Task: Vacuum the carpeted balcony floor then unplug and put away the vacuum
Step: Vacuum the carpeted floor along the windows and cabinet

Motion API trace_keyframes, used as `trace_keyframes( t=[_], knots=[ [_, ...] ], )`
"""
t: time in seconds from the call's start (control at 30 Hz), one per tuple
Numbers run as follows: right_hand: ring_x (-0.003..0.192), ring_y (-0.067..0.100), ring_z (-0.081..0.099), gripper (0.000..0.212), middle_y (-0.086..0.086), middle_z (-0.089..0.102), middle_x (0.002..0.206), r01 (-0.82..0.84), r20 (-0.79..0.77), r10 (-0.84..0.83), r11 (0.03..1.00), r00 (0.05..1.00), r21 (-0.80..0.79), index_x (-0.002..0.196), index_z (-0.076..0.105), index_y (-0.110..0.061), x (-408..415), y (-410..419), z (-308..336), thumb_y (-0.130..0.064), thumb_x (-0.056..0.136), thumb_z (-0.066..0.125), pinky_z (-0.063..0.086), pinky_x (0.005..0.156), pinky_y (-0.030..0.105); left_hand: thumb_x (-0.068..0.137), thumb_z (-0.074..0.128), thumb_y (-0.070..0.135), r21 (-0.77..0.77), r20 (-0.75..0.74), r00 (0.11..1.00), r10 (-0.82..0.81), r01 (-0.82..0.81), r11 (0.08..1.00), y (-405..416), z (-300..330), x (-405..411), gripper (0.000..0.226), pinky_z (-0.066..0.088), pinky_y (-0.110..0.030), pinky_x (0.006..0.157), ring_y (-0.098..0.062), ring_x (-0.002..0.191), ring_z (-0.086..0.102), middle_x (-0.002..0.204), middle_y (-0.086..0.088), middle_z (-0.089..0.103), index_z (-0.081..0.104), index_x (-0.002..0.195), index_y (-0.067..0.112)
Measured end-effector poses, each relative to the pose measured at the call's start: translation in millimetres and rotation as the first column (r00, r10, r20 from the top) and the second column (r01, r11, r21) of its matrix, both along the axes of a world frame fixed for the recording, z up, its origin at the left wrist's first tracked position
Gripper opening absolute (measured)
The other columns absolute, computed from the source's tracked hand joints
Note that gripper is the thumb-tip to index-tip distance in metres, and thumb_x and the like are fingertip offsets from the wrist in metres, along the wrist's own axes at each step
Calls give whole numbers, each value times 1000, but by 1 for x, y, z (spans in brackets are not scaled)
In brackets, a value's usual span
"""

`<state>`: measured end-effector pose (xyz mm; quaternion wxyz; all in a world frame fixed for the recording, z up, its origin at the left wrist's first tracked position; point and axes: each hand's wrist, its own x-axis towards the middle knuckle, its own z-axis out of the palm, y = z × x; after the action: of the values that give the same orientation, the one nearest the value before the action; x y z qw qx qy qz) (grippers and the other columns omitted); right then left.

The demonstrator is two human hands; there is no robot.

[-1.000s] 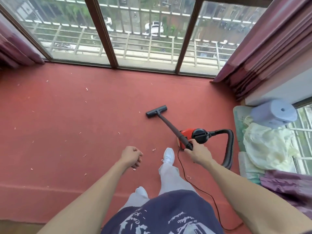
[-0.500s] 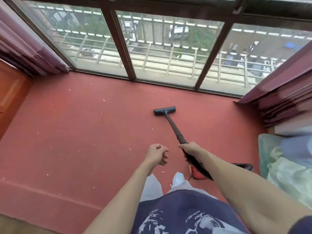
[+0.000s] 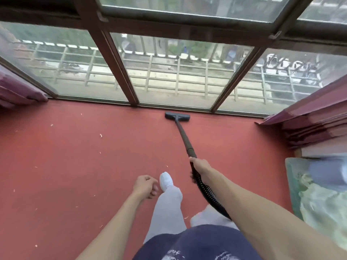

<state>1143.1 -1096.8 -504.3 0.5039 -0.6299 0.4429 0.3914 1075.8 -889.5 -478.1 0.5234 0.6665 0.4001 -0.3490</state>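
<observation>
My right hand (image 3: 200, 165) grips the handle end of the black vacuum wand (image 3: 184, 136), where the ribbed hose (image 3: 205, 191) runs back under my forearm. The flat floor nozzle (image 3: 177, 116) lies on the red carpet (image 3: 75, 156) right against the window sill. The vacuum's red body is hidden from view. My left hand (image 3: 145, 186) hangs free over the carpet beside my leg, fingers loosely curled, holding nothing. Small pale scraps (image 3: 101, 135) lie scattered on the carpet, mostly to the left.
Large framed windows (image 3: 120, 72) close the far side. Maroon curtains hang at the left (image 3: 16, 91) and right (image 3: 309, 124). A pile of pale cloth and a bluish roll (image 3: 323, 188) sits at the right edge. My white-socked foot (image 3: 166, 180) steps forward mid-carpet.
I have stepped forward and pushed the nozzle up to the window sill. The red vacuum body has dropped out of sight. My left hand has lowered slightly, still loosely curled.
</observation>
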Motion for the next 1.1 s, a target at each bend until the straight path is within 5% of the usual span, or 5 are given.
trace_keyframes(
  t=[0.4, 0.73, 1.1],
  knots=[
    [56, 24, 57, 27, 17, 57, 79, -136, -87, 141, 989, 986, 61, 113, 47, -5, 89, 13, 21, -26, 98, 51, 49, 48, 30, 90, 50, 6, -4, 151, 973, -176, 179, 984, 14, 21, 148, 13, 46, -28, 52, -24, 52, 51, 68, -11, 57, 62, 87, 2],
    [48, 22, 52, 22, 8, 53, 62, -233, -142, 216, 966, 966, -116, 85, 48, -6, -3, -61, 38, -26, 94, 48, 43, 48, 26, 89, 50, 4, -51, 142, 932, -334, 344, 938, -45, 29, 149, 12, 43, -27, 49, -22, 47, 50, 65, -10, 57, 60, 85, 2],
    [43, 25, 55, 24, 8, 60, 49, -431, -134, 411, 877, 902, -213, 86, 54, -2, -85, -108, 52, -25, 82, 48, 49, 49, 33, 88, 48, 6, 16, 178, 875, -450, 455, 891, -114, 49, 75, 16, 41, -24, 46, -22, 51, 51, 67, -12, 58, 62, 91, -3]
  ],
)
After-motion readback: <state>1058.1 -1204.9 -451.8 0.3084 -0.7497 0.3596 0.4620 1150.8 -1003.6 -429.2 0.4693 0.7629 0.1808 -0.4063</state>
